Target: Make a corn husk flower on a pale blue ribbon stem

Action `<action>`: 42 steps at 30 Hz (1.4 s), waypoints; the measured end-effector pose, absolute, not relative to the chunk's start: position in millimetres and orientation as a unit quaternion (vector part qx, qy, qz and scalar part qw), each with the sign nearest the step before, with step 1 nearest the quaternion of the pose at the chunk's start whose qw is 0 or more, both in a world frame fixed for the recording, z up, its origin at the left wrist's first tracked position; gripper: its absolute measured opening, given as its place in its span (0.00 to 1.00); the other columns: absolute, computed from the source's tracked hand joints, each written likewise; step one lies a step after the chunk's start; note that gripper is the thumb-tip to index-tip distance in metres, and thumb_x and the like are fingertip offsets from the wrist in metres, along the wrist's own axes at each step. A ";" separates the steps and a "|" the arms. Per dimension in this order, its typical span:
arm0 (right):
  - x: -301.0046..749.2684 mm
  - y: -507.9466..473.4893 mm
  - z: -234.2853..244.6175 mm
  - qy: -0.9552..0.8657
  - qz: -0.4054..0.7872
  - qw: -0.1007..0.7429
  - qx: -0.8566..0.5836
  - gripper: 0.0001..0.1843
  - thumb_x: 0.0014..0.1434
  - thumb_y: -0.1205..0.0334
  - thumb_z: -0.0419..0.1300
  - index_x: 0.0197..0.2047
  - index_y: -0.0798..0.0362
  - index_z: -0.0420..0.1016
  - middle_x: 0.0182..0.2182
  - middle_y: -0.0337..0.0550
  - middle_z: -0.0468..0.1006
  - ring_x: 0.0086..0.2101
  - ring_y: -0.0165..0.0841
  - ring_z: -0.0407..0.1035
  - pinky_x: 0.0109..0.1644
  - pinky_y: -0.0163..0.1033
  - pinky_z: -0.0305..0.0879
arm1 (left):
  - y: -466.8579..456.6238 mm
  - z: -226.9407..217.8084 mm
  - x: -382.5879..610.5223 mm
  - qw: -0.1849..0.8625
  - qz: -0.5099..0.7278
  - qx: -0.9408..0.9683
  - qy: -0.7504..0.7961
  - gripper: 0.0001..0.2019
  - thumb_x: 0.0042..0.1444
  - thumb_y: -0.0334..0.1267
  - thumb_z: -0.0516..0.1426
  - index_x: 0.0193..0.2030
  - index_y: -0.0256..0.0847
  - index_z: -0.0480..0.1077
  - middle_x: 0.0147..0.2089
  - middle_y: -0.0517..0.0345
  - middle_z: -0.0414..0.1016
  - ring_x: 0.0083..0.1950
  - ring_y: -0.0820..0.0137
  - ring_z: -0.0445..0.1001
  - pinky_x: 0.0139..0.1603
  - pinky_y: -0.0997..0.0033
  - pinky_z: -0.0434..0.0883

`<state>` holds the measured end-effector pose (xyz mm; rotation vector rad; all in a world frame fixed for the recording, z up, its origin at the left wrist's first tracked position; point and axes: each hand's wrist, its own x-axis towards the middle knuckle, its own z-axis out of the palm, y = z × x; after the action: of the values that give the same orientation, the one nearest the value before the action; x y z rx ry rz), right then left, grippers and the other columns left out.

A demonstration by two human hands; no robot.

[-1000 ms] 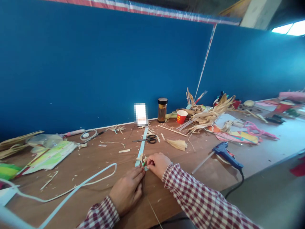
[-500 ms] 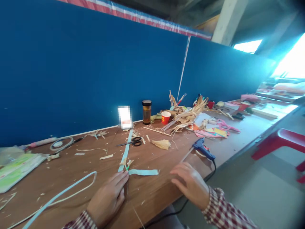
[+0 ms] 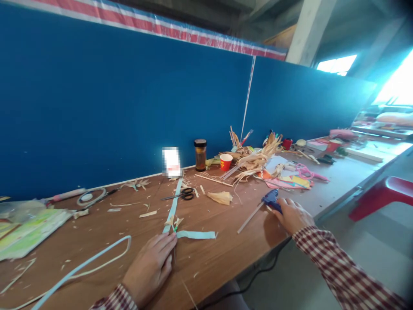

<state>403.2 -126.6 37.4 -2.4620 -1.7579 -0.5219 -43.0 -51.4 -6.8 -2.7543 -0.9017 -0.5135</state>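
My left hand (image 3: 150, 269) lies flat on the wooden table (image 3: 209, 254), fingertips pressing the near end of a light blue strip (image 3: 172, 209) where a small corn-husk piece (image 3: 173, 222) sits. A loose end of the strip (image 3: 196, 234) bends off to the right. My right hand (image 3: 292, 214) is out to the right, closed over the handle of a blue glue gun (image 3: 270, 198) lying on the table, with its glue stick (image 3: 250, 217) pointing toward me.
Black scissors (image 3: 182, 194), a folded husk (image 3: 220, 197), a dark jar (image 3: 200, 154), a red cup (image 3: 225, 162) and a heap of dried husks (image 3: 258, 159) lie further back. A white cord loop (image 3: 97, 258) lies left. A blue wall stands behind; a red stool (image 3: 383, 196) is right.
My right hand let go of the strip and reached right, onto the glue gun. The left hand stayed on the strip. The view turned rightward.
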 end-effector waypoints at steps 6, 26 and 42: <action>411.1 -120.0 28.5 -0.553 -0.157 0.039 -0.817 0.11 0.59 0.61 0.50 0.44 0.54 0.66 0.36 0.51 0.72 0.33 0.42 0.69 0.33 0.41 0.61 | -54.7 -2.9 -41.8 0.079 -0.161 -0.930 -0.321 0.21 0.53 0.31 0.49 0.55 0.43 0.64 0.56 0.55 0.68 0.56 0.63 0.65 0.56 0.56 0.63; 423.4 -123.4 33.3 -0.592 -0.179 0.339 -0.709 0.16 0.59 0.58 0.46 0.48 0.53 0.64 0.39 0.50 0.69 0.41 0.42 0.65 0.45 0.47 0.63 | -49.4 -8.8 -44.0 0.119 -0.175 -0.928 -0.307 0.20 0.53 0.33 0.50 0.54 0.45 0.65 0.55 0.56 0.70 0.53 0.63 0.68 0.54 0.58 0.64; 419.4 -105.1 29.5 -0.651 -0.167 0.275 -0.688 0.16 0.58 0.62 0.47 0.48 0.54 0.69 0.42 0.51 0.70 0.42 0.41 0.64 0.47 0.49 0.62 | -50.9 -6.9 -43.4 0.116 -0.177 -0.927 -0.309 0.21 0.53 0.34 0.50 0.55 0.45 0.65 0.55 0.55 0.70 0.53 0.63 0.68 0.55 0.59 0.64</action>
<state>419.4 -105.1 29.5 -1.8486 -1.7499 -0.4496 -43.4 -50.9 -6.9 -2.7152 -0.9063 -0.5186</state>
